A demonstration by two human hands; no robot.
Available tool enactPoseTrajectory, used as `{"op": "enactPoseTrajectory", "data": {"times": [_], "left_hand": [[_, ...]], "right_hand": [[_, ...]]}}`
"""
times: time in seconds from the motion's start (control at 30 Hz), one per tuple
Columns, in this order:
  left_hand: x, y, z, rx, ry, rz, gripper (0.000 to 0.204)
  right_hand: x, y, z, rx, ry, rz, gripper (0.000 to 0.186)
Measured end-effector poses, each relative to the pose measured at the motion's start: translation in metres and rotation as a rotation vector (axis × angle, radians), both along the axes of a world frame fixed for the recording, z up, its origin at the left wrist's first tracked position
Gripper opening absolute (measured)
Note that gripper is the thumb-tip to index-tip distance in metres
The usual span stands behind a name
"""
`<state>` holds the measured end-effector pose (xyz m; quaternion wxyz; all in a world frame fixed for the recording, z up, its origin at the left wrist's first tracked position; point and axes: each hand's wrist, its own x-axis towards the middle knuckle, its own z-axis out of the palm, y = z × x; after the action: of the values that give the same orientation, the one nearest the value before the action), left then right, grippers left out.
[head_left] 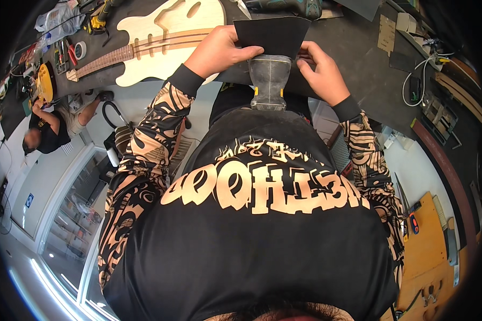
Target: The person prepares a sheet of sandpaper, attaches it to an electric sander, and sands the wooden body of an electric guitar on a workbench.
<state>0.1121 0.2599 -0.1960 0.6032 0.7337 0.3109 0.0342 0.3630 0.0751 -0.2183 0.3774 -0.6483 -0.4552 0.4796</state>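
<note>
Both my hands are raised at the bench edge around a black sheet, which looks like sandpaper. My left hand grips its left side, thumb along the lower edge. My right hand has curled fingers at the sheet's right edge, pinched on it. Under the sheet, a grey sanding tool with yellow clips rests upright against my body, its upper end partly covered. Left of my hands lies a pale wooden guitar body with a neck on the dark bench.
A dark workbench spans the top, with a drill, small hand tools, cables and a dark power tool. A co-worker sits at left. A yellow board with tools is at lower right.
</note>
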Motion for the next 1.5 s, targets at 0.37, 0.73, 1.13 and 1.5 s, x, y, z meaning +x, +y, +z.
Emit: {"op": "enactPoseTrajectory", "data": {"times": [0.37,0.73,1.13,1.5], "left_hand": [[0.003,-0.003,0.007,-0.016,-0.022,0.016,0.029],[0.006,-0.002,0.008,-0.014,0.020,0.016,0.029],[0.006,-0.003,0.007,0.012,0.006,0.015,0.029],[0.005,-0.003,0.004,-0.009,0.007,0.005,0.027]], "right_hand": [[-0.010,-0.012,0.002,-0.171,-0.128,0.042,0.030],[-0.015,-0.013,0.002,-0.075,-0.235,0.025,0.034],[-0.020,-0.013,-0.005,0.013,-0.519,0.076,0.028],[-0.025,-0.014,-0.004,0.061,-0.577,0.061,0.026]]}}
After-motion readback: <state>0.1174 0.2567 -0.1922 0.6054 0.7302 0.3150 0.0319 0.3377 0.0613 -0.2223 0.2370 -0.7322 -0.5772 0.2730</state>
